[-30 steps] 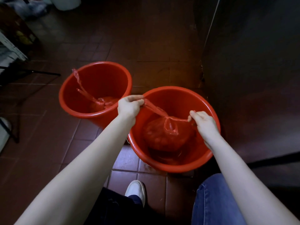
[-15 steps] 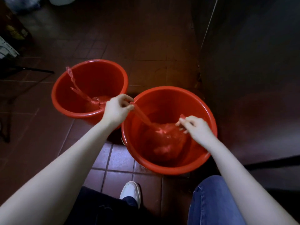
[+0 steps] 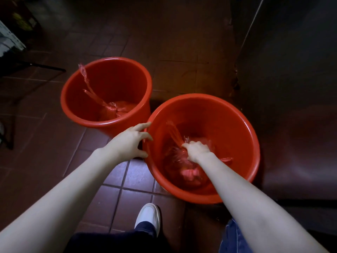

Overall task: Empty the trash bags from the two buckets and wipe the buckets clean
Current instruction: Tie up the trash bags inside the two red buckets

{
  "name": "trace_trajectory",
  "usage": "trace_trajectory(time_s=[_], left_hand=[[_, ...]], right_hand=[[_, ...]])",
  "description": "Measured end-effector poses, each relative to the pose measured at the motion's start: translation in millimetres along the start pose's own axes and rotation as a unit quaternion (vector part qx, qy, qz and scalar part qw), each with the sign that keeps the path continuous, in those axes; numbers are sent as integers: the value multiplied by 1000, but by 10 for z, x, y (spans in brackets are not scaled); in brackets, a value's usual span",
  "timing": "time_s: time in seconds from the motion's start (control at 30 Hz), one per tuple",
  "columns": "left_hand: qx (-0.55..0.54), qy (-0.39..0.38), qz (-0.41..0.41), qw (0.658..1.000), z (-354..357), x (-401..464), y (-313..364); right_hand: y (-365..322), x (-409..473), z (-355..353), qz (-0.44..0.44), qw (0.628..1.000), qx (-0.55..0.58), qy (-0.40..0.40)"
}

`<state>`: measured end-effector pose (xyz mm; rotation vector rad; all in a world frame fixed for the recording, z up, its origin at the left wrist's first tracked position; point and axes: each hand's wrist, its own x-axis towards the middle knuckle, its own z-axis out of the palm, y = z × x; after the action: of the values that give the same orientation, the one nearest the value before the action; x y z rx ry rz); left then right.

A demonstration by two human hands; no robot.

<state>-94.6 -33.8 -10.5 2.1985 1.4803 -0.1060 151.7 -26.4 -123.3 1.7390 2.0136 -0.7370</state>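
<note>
Red plastic that both hands had stretched a second earlier was now gripped only by the right hand (image 3: 196,149), curled round the knotted trash bag (image 3: 182,161) inside the near bucket (image 3: 242,128), while the left hand (image 3: 130,141), fingers spread, had let go to steady the rim, ready for lifting.

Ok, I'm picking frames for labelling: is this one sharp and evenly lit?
Head view: uneven, a warm patch on the tiled floor with dark edges; right hand and its red bag motion-blurred; near bucket rim sharp; wide-angle bends the forearms.
</note>
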Motion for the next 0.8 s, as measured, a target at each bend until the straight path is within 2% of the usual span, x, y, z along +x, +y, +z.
trace_trajectory(time_s=[0.1, 0.2, 0.27, 0.43, 0.6, 0.8], left_hand=[[-44, 15, 17, 999, 57, -32, -76], [-82, 30, 28, 996, 86, -29, -140], [-82, 38, 45, 995, 76, -16, -178], [14, 56, 82, 995, 66, 12, -208], [38, 84, 93, 991, 133, 59, -126], [-40, 141, 79, 986, 214, 220, 6]], right_hand=[[-26, 136, 148, 21, 999, -16, -43], [-45, 201, 144, -1, 1000, -5, -28], [-62, 194, 7, -22, 999, 22, 6], [100, -69, -367, -20, 986, 133, 96], [229, -480, -633, 24, 941, 267, 208], [143, -752, -787, 58, 903, 324, 275]])
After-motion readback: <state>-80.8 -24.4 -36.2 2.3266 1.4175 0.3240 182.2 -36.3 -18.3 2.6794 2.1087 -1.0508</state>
